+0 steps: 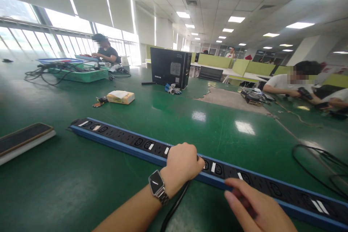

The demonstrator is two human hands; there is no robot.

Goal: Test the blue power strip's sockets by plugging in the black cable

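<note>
A long blue power strip (119,145) with black sockets and small white stickers lies slantwise across the green table. My left hand (182,161), with a watch on the wrist, is closed over the strip's middle. A black power cord (175,204) comes out from beneath this fist and runs toward me; its plug end is hidden in the hand. Farther right, my right hand (252,204) hovers at the strip's near edge. Its thumb and fingers are apart, with nothing visible between them.
A black computer case (170,66) stands beyond the strip, with gloves (173,88) before it. A tissue pack (121,97) and a green basket (89,75) with cables are left. A dark-topped board (24,137) lies near left; cables (312,148) coil right. People sit at the table's far sides.
</note>
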